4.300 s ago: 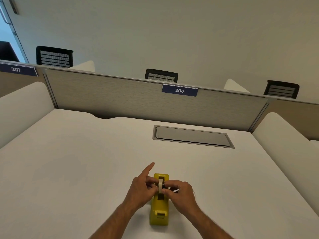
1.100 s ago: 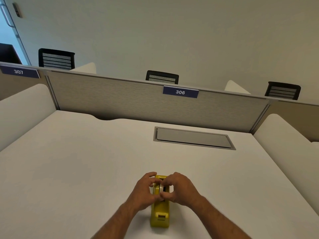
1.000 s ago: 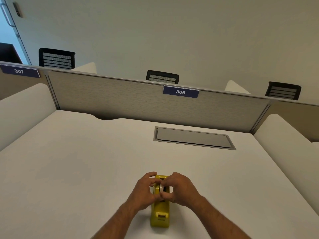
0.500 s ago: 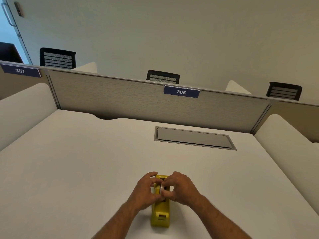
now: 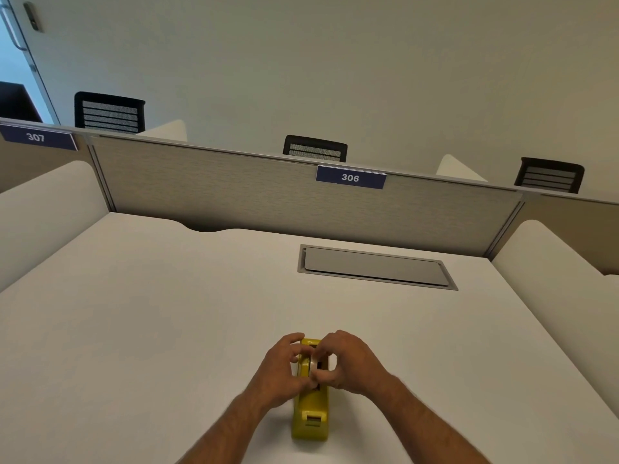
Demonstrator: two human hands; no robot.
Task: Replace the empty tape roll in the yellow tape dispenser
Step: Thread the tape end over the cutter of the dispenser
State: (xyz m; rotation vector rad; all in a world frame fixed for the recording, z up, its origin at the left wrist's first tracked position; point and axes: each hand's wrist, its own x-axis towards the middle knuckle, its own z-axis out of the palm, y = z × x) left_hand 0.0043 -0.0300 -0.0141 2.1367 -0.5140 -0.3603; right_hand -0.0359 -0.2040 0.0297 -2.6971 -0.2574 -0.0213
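A yellow tape dispenser stands on the white desk near its front edge, its cutter end pointing at me. A pale tape roll sits in the slot at the dispenser's far half, mostly hidden by fingers. My left hand grips the roll from the left side. My right hand pinches it from the right, thumb and fingers closed around it. Both hands touch over the dispenser's top.
A grey metal cable hatch is set into the desk behind the dispenser. A fabric divider with a blue label 306 closes the back. White side panels flank the desk. Black chairs stand beyond.
Over four seconds the roll went from raised above the dispenser to low in its slot, and both hands closed in over it. In the last second the hands barely moved.
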